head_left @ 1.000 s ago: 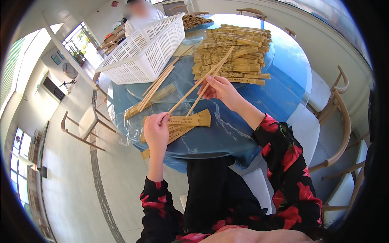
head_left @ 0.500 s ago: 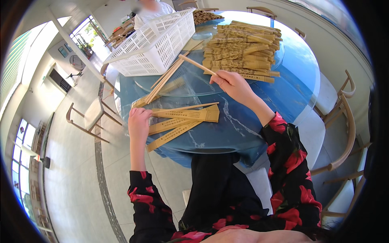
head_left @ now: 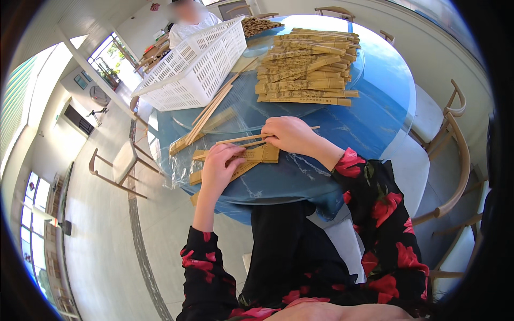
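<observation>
My right hand (head_left: 292, 135) is closed around a pair of pale wooden chopsticks (head_left: 231, 140), which lie nearly level above the near part of the table. Just below them are several tan printed paper sleeves (head_left: 267, 154), fanned out and overlapping. Over their left part my left hand (head_left: 216, 163) is bent, its fingertips and thumb closed on the uppermost sleeve; the palm hides the sleeve ends. More loose chopsticks (head_left: 210, 115) lie slanting behind my left hand, partly across a clear plastic bag with tan sleeves (head_left: 184, 143).
A white slatted plastic basket (head_left: 187, 72) stands at the far left of the blue round table (head_left: 385, 96). Beside it is a large stack of tan sleeves (head_left: 308, 67), with a brown heap (head_left: 259, 25) behind. A person (head_left: 187, 24) is across the table. Wooden chairs (head_left: 450, 166) surround it.
My right hand has come down and left with its chopsticks, from near the stack to above the fanned sleeves. My left hand has shifted right, from the sleeves' left end onto the sleeves.
</observation>
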Available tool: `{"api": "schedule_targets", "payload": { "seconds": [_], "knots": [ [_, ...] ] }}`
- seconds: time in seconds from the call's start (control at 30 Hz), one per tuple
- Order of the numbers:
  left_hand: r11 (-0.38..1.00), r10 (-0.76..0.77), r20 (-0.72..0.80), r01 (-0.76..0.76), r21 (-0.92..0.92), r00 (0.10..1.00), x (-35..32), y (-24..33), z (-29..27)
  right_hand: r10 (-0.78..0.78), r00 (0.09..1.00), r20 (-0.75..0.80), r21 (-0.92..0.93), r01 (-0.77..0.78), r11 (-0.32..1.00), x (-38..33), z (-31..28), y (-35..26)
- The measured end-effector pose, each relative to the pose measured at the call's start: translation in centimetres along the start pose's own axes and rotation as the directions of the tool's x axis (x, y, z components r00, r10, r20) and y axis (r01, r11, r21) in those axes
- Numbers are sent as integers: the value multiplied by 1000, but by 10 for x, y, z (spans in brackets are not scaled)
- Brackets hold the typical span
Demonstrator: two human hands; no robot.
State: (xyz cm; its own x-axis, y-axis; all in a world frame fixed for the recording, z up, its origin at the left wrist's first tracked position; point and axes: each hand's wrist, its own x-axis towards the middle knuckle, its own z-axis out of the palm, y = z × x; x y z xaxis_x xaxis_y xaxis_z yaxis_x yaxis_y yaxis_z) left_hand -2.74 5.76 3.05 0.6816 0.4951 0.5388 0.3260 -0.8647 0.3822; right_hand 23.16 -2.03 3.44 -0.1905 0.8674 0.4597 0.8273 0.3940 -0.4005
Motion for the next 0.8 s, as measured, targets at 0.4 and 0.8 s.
{"api": "schedule_targets", "payload": {
  "seconds": [0.4,0.8],
  "knots": [
    [999,-50,-21,49,-16,999,-1,1,3,3,989,146,167,-28,986,-4,-30,-25],
    [982,-3,-193,40,187,981,-7,6,5,72,985,-156,131,-52,990,4,-24,-15]
  ]
}}
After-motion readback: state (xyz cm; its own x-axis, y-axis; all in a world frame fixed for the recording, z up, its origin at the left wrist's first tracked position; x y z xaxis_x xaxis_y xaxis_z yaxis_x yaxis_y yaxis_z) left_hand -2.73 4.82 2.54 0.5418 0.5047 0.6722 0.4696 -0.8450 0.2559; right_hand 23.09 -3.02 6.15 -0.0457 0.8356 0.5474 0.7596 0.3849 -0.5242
